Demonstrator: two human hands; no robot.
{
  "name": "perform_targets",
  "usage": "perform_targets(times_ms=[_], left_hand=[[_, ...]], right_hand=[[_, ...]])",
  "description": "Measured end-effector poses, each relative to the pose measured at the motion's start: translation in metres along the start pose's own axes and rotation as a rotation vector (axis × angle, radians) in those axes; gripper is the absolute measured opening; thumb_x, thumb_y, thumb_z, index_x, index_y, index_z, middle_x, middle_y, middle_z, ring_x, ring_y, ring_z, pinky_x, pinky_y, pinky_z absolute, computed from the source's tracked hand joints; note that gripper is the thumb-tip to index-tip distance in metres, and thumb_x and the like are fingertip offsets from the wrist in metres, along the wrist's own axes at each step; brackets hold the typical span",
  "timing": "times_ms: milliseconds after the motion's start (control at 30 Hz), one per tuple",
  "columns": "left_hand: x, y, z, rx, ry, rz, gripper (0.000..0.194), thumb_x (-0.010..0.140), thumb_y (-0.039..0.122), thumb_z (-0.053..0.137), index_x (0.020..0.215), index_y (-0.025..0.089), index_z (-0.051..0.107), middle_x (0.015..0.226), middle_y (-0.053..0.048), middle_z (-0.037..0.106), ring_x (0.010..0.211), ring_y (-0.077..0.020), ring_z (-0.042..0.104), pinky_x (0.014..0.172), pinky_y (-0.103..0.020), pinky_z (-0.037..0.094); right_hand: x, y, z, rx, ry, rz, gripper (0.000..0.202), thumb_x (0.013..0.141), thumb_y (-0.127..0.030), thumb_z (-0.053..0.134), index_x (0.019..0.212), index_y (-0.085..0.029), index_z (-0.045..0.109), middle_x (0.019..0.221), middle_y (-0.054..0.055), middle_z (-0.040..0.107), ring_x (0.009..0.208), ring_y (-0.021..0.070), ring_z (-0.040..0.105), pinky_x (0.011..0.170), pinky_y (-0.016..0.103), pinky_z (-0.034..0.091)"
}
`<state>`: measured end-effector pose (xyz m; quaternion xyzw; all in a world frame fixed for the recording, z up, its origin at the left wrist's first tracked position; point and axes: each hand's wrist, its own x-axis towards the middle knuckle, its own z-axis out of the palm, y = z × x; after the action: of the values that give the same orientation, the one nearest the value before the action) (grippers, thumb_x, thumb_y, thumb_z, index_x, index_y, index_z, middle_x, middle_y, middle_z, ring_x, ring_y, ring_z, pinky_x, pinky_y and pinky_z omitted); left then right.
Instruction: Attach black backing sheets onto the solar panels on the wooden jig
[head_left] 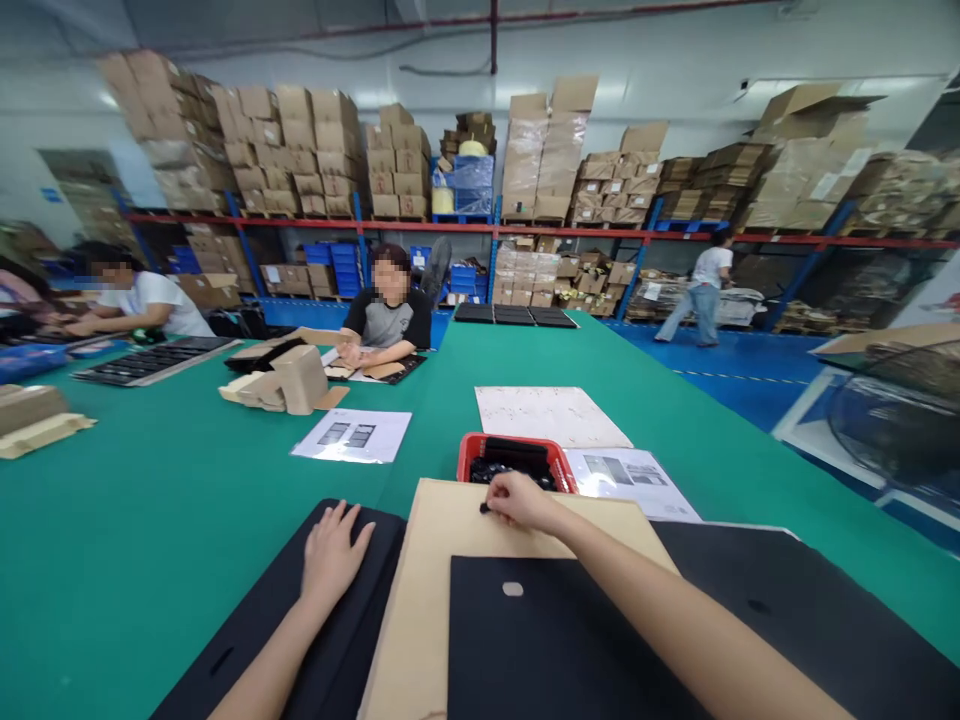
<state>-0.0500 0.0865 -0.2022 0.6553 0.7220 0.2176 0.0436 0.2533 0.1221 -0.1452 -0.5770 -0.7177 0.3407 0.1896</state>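
Note:
My left hand (332, 553) lies flat with its fingers spread on a stack of black sheets (247, 625) at the left. My right hand (517, 502) pinches a small black piece (484, 508) above the far part of a tan board (429, 530). On that board, nearer to me, rests a black panel (555, 640) with an oval hole near its far edge. Just beyond my right hand stands a red basket (466, 455) holding small black parts. What exactly the small piece is, I cannot make out.
Another black sheet (810, 600) lies at the right. Printed sheets (352, 436) and a white board (551, 415) rest on the green table (420, 450). Cardboard pieces (289, 380) stand before a seated co-worker (390, 320). Another person (705, 290) is walking by the shelves.

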Motion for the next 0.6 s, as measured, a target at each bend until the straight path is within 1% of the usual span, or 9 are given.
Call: perform_targets(times_ms=[67, 133, 167, 267, 333, 367, 433, 500, 600], left_hand=[[0.000, 0.023, -0.011, -0.036, 0.012, 0.083, 0.041, 0.086, 0.029, 0.040, 0.117, 0.012, 0.061, 0.128, -0.016, 0.056, 0.123, -0.0302, 0.047, 0.102, -0.045, 0.037], [0.000, 0.054, -0.017, -0.080, -0.008, 0.213, 0.034, 0.087, 0.026, 0.043, 0.114, 0.019, 0.063, 0.120, -0.009, 0.062, 0.115, -0.0231, 0.053, 0.099, -0.036, 0.040], [-0.001, 0.072, -0.017, -0.096, -0.030, 0.273, 0.031, 0.086, 0.025, 0.046, 0.111, 0.021, 0.064, 0.116, -0.007, 0.063, 0.111, -0.0214, 0.054, 0.096, -0.033, 0.042], [0.000, 0.121, -0.011, -0.115, -0.126, 0.393, 0.026, 0.082, 0.024, 0.055, 0.105, 0.023, 0.067, 0.107, -0.005, 0.066, 0.103, -0.0212, 0.057, 0.090, -0.032, 0.043], [-0.001, 0.144, -0.004, -0.112, -0.191, 0.426, 0.022, 0.080, 0.023, 0.057, 0.098, 0.022, 0.069, 0.098, -0.006, 0.066, 0.098, -0.0223, 0.057, 0.086, -0.032, 0.043], [-0.001, 0.152, -0.001, -0.109, -0.218, 0.433, 0.019, 0.080, 0.023, 0.057, 0.093, 0.021, 0.070, 0.094, -0.007, 0.066, 0.096, -0.0229, 0.058, 0.084, -0.032, 0.044], [-0.003, 0.161, 0.004, -0.104, -0.254, 0.436, 0.017, 0.080, 0.022, 0.056, 0.086, 0.020, 0.071, 0.089, -0.008, 0.065, 0.094, -0.0238, 0.057, 0.080, -0.032, 0.044], [-0.005, 0.164, 0.006, -0.100, -0.269, 0.429, 0.017, 0.080, 0.020, 0.054, 0.085, 0.020, 0.071, 0.090, -0.008, 0.065, 0.094, -0.0241, 0.057, 0.078, -0.032, 0.044], [-0.006, 0.165, 0.007, -0.092, -0.275, 0.410, 0.019, 0.079, 0.017, 0.052, 0.085, 0.019, 0.070, 0.092, -0.008, 0.065, 0.094, -0.0230, 0.057, 0.078, -0.031, 0.044]], right_hand=[[-0.005, -0.006, 0.008, -0.068, 0.045, -0.043, 0.017, 0.075, -0.005, 0.052, 0.069, -0.018, 0.062, 0.058, -0.001, 0.062, 0.060, 0.0147, 0.061, 0.057, 0.022, 0.040], [-0.007, -0.009, 0.014, -0.122, 0.096, -0.084, 0.018, 0.073, -0.004, 0.052, 0.067, -0.018, 0.061, 0.068, 0.002, 0.066, 0.071, 0.0173, 0.063, 0.064, 0.023, 0.040], [-0.007, -0.009, 0.015, -0.142, 0.114, -0.100, 0.018, 0.073, -0.004, 0.052, 0.067, -0.019, 0.061, 0.073, 0.003, 0.067, 0.076, 0.0182, 0.063, 0.066, 0.024, 0.040], [-0.007, -0.007, 0.019, -0.185, 0.132, -0.126, 0.019, 0.074, -0.004, 0.050, 0.067, -0.020, 0.059, 0.078, 0.003, 0.068, 0.079, 0.0188, 0.063, 0.067, 0.024, 0.040], [-0.009, -0.004, 0.019, -0.204, 0.134, -0.136, 0.020, 0.074, -0.003, 0.048, 0.067, -0.020, 0.059, 0.076, 0.003, 0.068, 0.077, 0.0186, 0.062, 0.066, 0.024, 0.039], [-0.010, -0.002, 0.020, -0.212, 0.137, -0.140, 0.021, 0.073, -0.003, 0.048, 0.067, -0.020, 0.058, 0.076, 0.003, 0.068, 0.076, 0.0184, 0.062, 0.066, 0.024, 0.039], [-0.013, 0.002, 0.019, -0.220, 0.146, -0.143, 0.021, 0.072, -0.002, 0.048, 0.069, -0.020, 0.058, 0.077, 0.002, 0.068, 0.077, 0.0180, 0.062, 0.066, 0.024, 0.039], [-0.015, 0.008, 0.017, -0.218, 0.157, -0.141, 0.021, 0.072, -0.002, 0.048, 0.069, -0.021, 0.057, 0.076, 0.002, 0.067, 0.076, 0.0175, 0.062, 0.065, 0.024, 0.039], [-0.016, 0.014, 0.014, -0.197, 0.158, -0.123, 0.021, 0.074, -0.002, 0.046, 0.068, -0.020, 0.055, 0.071, 0.001, 0.066, 0.070, 0.0166, 0.062, 0.061, 0.024, 0.038]])
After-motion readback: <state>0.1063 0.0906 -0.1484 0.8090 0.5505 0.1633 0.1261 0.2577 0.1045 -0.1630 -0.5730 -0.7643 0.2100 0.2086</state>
